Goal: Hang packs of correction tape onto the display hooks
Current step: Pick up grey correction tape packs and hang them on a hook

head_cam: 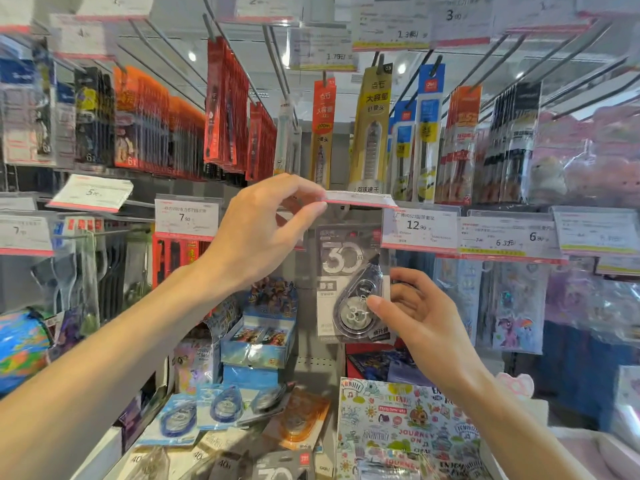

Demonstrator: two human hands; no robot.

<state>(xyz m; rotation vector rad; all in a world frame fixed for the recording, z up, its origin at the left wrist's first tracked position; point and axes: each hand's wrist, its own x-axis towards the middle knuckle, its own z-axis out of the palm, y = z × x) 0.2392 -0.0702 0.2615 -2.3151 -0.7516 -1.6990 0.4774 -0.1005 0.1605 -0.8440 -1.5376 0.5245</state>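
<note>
A grey correction tape pack marked "30" hangs upright in the middle of the display, its top under a flipped-up price tag. My left hand pinches that tag's left edge and holds it lifted. My right hand pinches the pack's lower right side with thumb on the front. The hook itself is hidden behind the tag. More tape packs, blue and orange, lie loose on the shelf below.
Rows of hooks with pen packs hang above. Price tags line the rail to either side. Boxes of cards and a printed notebook sit on the lower shelf. Sticker packs hang at right.
</note>
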